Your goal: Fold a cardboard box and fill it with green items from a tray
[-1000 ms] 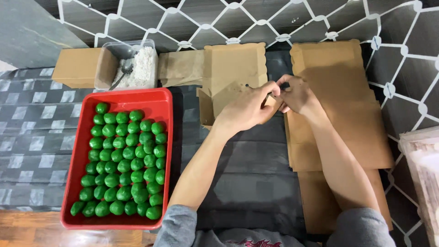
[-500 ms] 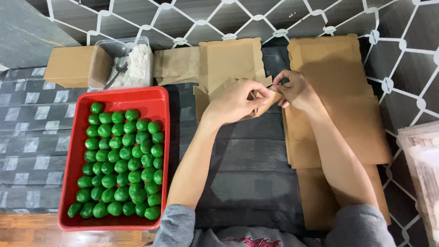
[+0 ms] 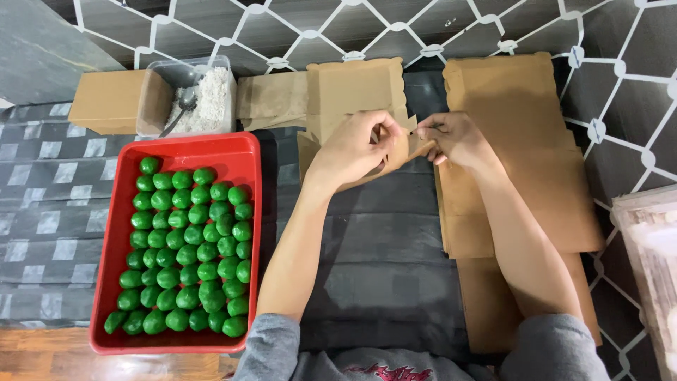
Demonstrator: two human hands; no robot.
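The brown paper bag is showing a matt, creased kraft surface. The red tray at left is looking like glossy plastic; the green balls are gleaming smoothly. The far clear tub is probably holding a coarse white powder.

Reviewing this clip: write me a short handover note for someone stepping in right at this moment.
Left hand and right hand: both pinch one flat brown paper bag, held just above the dark mat.
Stack of brown paper bags lies under the right forearm.
Red plastic tray of green balls sits left, full; clear tub of white powder behind it.
Done: nothing bagged that shows.
Left: seemingly opening the bag.
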